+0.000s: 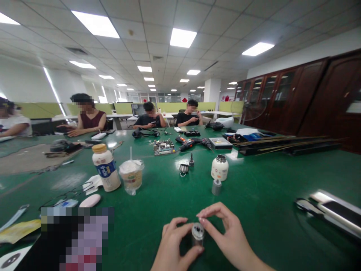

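My left hand [179, 242] is wrapped round a small metal cylinder [198, 234] close to the table's near edge. The cylinder stands upright, its round top facing up with dark openings in it. At its upper right side my right hand [224, 229] has thumb and forefinger brought together near the rim. Whatever is between those fingertips, if anything, is too small to make out. Farther off stands a grey cylinder [216, 187] with a narrower top, in front of a white bottle [220, 168] without a lid. Left of these lie a metal ring-handled part [184, 169] and a dark chuck-like part [191, 160].
On the green table [163, 199] a brown-capped bottle [105, 169] and a lidded drink cup [131, 175] stand left. A circuit board [164, 147] and power drill [187, 145] lie farther back. A long white-and-black device [335, 210] is at right. Several people sit beyond.
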The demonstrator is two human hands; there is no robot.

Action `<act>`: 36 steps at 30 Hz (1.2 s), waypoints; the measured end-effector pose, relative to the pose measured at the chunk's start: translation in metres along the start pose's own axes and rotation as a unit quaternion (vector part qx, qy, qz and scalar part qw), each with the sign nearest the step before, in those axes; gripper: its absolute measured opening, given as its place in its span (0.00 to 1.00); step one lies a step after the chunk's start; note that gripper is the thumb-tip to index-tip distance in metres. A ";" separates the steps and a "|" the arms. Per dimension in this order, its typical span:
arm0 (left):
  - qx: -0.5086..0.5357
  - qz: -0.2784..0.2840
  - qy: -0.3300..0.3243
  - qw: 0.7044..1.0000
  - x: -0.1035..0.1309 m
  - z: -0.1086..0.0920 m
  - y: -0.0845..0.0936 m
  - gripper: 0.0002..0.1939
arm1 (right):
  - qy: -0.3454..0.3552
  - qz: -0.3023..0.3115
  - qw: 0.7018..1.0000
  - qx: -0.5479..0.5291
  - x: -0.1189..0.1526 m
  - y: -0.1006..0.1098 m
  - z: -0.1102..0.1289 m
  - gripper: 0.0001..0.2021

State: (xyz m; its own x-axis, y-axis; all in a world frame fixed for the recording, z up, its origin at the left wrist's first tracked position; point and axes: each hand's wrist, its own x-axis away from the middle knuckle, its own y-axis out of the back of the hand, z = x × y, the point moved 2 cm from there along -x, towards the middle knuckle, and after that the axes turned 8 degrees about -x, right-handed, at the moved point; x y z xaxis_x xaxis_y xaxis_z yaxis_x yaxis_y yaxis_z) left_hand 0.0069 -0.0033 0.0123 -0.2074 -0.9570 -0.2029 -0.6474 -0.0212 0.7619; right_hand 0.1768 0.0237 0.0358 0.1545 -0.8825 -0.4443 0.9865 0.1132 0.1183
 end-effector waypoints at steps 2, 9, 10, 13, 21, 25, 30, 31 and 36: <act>-0.002 -0.001 0.001 1.000 0.001 0.001 0.000 0.20 | -0.006 -0.017 1.000 0.001 -0.010 0.012 -0.006 0.08; 0.003 -0.007 -0.002 1.000 0.002 0.002 -0.001 0.20 | -0.052 0.072 0.993 0.082 -0.019 0.036 -0.039 0.06; 0.004 -0.007 -0.002 1.000 0.002 0.002 -0.002 0.21 | -0.047 0.078 0.992 0.084 -0.018 0.036 -0.041 0.06; 0.005 -0.007 -0.001 1.000 0.001 0.002 -0.002 0.20 | -0.041 0.083 0.994 0.056 -0.018 0.035 -0.041 0.07; 0.006 -0.003 0.002 1.000 0.002 0.001 -0.001 0.20 | -0.033 0.042 0.996 -0.064 -0.012 0.020 -0.015 0.08; 0.009 0.002 -0.009 1.000 0.002 0.000 -0.001 0.19 | -0.024 0.085 0.992 -0.086 -0.003 0.005 0.008 0.04; 0.014 -0.002 -0.022 1.000 0.001 0.000 -0.002 0.21 | -0.020 0.107 0.992 -0.066 0.002 -0.002 0.014 0.02; 0.015 -0.004 -0.024 1.000 0.001 0.001 -0.002 0.21 | -0.020 0.106 0.992 -0.065 0.002 -0.002 0.014 0.02; 0.015 -0.011 -0.032 0.999 0.002 0.001 -0.003 0.20 | -0.011 0.094 0.993 -0.074 0.002 -0.003 0.011 0.03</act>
State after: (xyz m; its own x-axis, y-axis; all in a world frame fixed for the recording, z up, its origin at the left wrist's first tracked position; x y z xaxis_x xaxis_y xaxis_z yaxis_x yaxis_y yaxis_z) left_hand 0.0075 -0.0044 0.0095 -0.2390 -0.9358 -0.2592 -0.6744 -0.0321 0.7377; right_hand 0.1735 0.0168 0.0444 0.3369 -0.8492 -0.4067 0.9378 0.3411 0.0646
